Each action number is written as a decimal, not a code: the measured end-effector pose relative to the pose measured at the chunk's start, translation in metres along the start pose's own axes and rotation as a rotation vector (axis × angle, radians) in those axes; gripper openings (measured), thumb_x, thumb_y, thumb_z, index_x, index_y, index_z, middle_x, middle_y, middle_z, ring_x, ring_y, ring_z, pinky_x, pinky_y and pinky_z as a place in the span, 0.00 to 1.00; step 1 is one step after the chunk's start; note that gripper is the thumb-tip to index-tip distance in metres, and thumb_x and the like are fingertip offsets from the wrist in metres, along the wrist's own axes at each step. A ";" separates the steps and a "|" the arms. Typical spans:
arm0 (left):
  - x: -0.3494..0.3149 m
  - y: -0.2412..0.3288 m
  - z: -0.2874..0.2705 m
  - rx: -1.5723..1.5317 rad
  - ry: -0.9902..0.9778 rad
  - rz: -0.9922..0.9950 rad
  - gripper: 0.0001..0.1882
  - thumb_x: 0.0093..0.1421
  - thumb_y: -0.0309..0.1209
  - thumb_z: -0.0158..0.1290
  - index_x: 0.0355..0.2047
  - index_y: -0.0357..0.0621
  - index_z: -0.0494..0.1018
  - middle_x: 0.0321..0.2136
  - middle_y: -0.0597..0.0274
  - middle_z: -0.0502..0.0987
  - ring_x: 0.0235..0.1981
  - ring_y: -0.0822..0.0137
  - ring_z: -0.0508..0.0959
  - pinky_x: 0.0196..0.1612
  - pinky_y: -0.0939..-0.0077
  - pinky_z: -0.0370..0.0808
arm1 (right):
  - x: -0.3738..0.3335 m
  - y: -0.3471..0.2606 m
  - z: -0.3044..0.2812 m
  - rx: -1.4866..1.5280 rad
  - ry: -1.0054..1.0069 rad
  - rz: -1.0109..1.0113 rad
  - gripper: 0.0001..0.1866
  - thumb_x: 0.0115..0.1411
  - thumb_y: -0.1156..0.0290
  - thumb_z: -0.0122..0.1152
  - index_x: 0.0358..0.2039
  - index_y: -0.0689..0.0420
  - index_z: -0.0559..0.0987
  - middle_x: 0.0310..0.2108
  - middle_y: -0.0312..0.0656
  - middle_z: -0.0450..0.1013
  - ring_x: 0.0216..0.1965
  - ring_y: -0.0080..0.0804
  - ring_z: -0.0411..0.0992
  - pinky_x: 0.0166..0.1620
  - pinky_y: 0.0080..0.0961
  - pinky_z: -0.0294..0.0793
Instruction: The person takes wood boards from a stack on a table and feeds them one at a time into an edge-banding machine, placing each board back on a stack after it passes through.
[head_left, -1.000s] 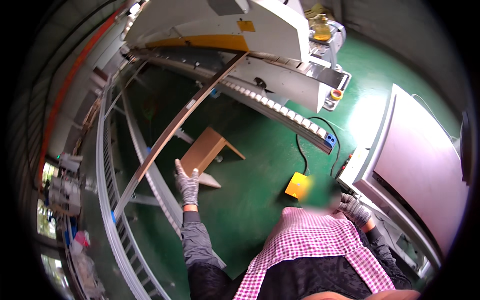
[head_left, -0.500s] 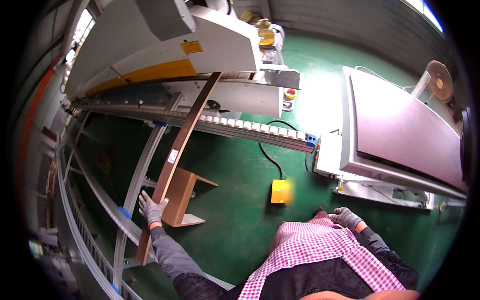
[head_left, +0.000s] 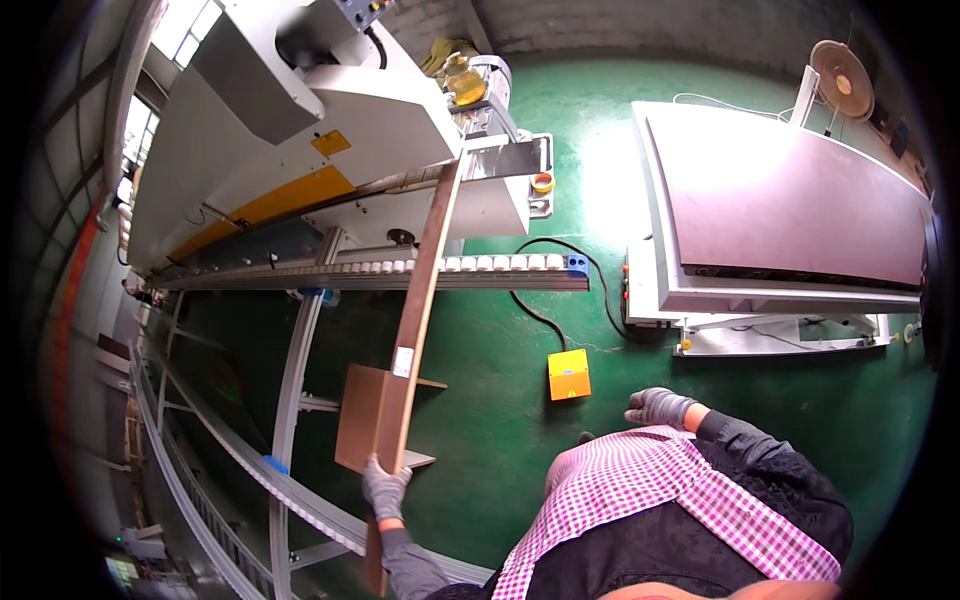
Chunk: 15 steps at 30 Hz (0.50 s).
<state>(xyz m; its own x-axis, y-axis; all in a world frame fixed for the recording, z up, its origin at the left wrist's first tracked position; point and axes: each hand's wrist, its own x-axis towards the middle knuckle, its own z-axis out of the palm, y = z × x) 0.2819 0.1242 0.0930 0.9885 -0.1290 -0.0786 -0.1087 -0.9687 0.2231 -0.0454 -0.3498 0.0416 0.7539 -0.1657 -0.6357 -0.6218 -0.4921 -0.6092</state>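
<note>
A long, narrow brown board (head_left: pixel 418 310) with a white label lies across the roller rail (head_left: pixel 480 283). Its far end rests at the edge of the big white machine (head_left: pixel 400 120). My gloved left hand (head_left: pixel 385 490) grips the board near its close end, thumb on the right side. My gloved right hand (head_left: pixel 662 408) hangs at my right side over the green floor, fingers loosely bent and somewhat apart, with nothing seen in it. Below the board stands a brown angled panel piece (head_left: pixel 358 415), partly covered by it.
A yellow box (head_left: pixel 569 375) with a black cable sits on the floor ahead of me. To the right stands a white-framed table (head_left: pixel 790 215) with a large panel top, and a round fan (head_left: pixel 842 80) behind it. A curved roller rail (head_left: pixel 320 510) runs along my left.
The board has shifted right relative to the rail and the angled panel piece, my left hand moving with it. My view has turned a little. My right hand stays free.
</note>
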 end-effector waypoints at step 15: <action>-0.225 0.192 -0.034 -0.038 -0.225 0.405 0.48 0.42 0.48 0.71 0.63 0.51 0.64 0.54 0.49 0.74 0.54 0.51 0.74 0.58 0.57 0.70 | -0.030 0.040 -0.081 1.177 -0.164 -0.393 0.41 0.62 0.37 0.52 0.65 0.52 0.59 0.42 0.40 0.73 0.39 0.28 0.74 0.43 0.30 0.76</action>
<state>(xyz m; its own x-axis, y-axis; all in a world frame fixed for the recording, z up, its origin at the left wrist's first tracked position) 0.0420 -0.0251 0.1863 0.8194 -0.5425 -0.1851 -0.4737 -0.8227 0.3144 -0.0757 -0.4334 0.0748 0.9485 -0.0306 -0.3153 -0.2371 0.5914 -0.7707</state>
